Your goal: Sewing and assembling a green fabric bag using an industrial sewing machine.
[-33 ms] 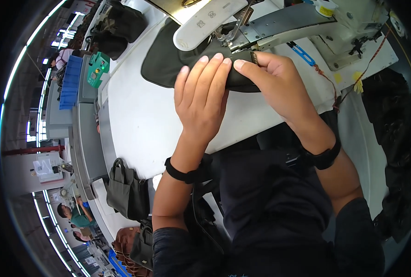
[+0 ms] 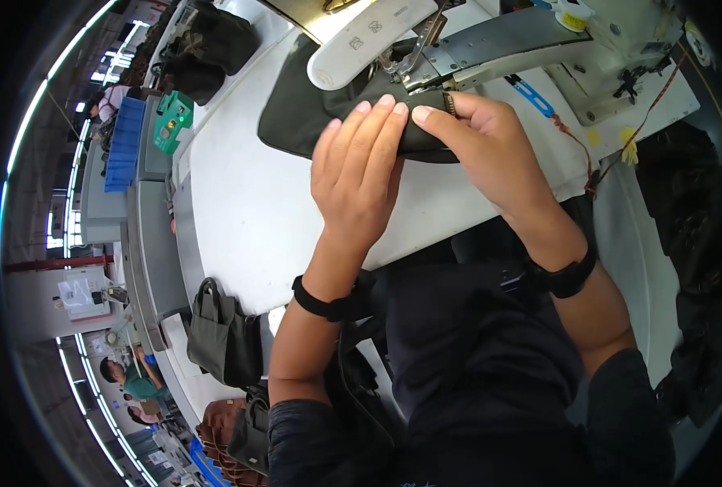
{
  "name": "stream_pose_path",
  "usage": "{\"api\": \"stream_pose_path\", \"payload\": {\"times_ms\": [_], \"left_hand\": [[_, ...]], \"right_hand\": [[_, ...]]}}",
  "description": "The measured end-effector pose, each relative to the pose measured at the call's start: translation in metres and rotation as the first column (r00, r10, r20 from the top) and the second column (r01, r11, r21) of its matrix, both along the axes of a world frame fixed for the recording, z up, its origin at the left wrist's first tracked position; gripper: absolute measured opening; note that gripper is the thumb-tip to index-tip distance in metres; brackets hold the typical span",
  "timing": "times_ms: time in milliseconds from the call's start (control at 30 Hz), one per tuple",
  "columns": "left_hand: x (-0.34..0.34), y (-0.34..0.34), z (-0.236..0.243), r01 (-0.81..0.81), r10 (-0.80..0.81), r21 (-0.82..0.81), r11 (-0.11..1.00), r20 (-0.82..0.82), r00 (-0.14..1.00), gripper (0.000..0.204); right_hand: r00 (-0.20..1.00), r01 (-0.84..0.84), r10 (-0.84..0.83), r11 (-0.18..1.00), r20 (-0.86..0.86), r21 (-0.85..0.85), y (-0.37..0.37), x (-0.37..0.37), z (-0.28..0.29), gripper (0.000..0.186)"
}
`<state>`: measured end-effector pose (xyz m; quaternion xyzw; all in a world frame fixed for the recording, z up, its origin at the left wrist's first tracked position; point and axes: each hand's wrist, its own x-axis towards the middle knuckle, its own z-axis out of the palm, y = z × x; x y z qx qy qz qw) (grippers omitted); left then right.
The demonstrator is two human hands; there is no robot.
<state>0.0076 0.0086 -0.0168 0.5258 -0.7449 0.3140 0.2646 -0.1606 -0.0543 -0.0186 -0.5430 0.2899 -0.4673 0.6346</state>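
Note:
A dark green bag piece [image 2: 292,122], its left end rounded, lies on the white table under the head of a sewing machine [image 2: 499,49]. My left hand [image 2: 357,166] rests flat on its near part, fingers stretched out side by side. At the piece's right end my right hand [image 2: 487,146] pinches the edge, thumb on top and the other fingers curled beside it. A short strip of zipper teeth [image 2: 450,104] shows by those fingers. The machine's white cover [image 2: 369,40] and presser foot area hide the far part of the piece.
Blue thread snips [image 2: 531,96] on a cord lie right of the machine arm. A green box [image 2: 172,122] and blue bin [image 2: 124,146] stand at the left. Dark bags [image 2: 223,333] sit beyond the table's left corner. Dark material [image 2: 693,243] hangs at the right. Other people work far left.
The bag piece has slid slightly to the right under the machine, its left end now nearer the white cover. My left hand has shifted right with it; my right hand is nearly unmoved.

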Motion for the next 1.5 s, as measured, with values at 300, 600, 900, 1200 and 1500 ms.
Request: {"api": "stream_pose_path", "payload": {"times_ms": [300, 600, 900, 1200, 1500], "left_hand": [[-0.015, 0.004, 0.010, 0.096, -0.083, 0.036, 0.995, -0.273, 0.958, 0.062], [-0.006, -0.010, 0.016, 0.054, -0.039, 0.062, 0.997, -0.209, 0.977, 0.064], [0.002, -0.014, 0.005, 0.042, -0.045, -0.026, 0.999, -0.114, 0.992, 0.058], [0.014, -0.025, 0.002, 0.074, -0.075, -0.115, 0.991, -0.010, 0.997, 0.038], [-0.010, -0.019, 0.002, -0.057, 0.055, -0.100, 0.993, -0.023, 0.998, 0.059]], "right_hand": [[0.998, -0.056, 0.056, 0.998, 0.007, 0.006, -0.004, -0.010, 0.014, 0.023], [0.996, 0.068, -0.068, 0.998, -0.063, -0.001, -0.019, -0.003, 0.020, 0.038], [0.831, 0.335, -0.486, 0.826, -0.271, -0.454, -0.013, -0.013, 0.029, 0.024], [0.900, -0.355, 0.323, 0.933, 0.292, 0.059, -0.054, -0.028, 0.062, 0.024], [0.773, 0.136, -0.589, 0.517, -0.237, -0.845, -0.048, -0.002, 0.021, 0.005]]}}
